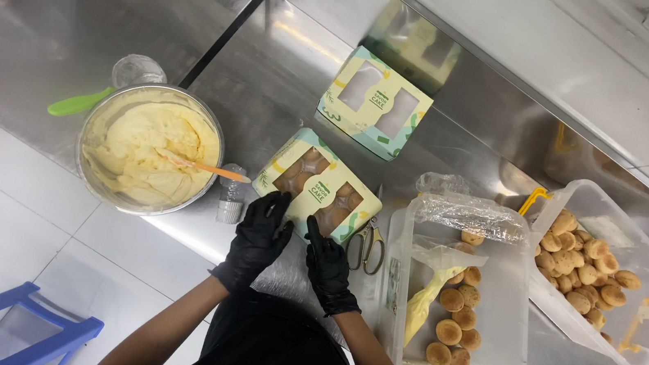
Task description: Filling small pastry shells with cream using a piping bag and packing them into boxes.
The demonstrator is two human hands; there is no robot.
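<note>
On the shiny metal counter, right in front of the person, sits a small cake box with two windows, and brown cakes show through them. Both hands wear black gloves. The left hand rests on the near left edge of the box with its fingers spread flat on it. The right hand touches the near right edge, fingers bent and pressing on the lid. Neither hand is closed around anything.

To do this well, I think both hands should push down softly and evenly, so the lid sits flat and the cakes inside do not get squashed. The box should stay put and not slide toward the scissors just beside it.

A second box like it sits farther back. A big bowl of yellow cream is to the left, and tubs of little round puffs are to the right.
</note>
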